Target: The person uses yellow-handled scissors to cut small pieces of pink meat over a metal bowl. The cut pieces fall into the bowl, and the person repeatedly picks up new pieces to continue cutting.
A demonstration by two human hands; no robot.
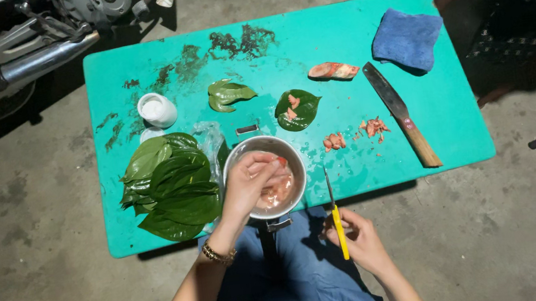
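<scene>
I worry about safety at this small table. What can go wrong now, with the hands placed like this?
The right hand holds a yellow-handled knife with its blade pointing toward the metal pot, close to the left hand that reaches into it; a slip might cut fingers. The pot sits at the near edge of the green table and could tip off. The large knife lies uncovered nearby.
</scene>
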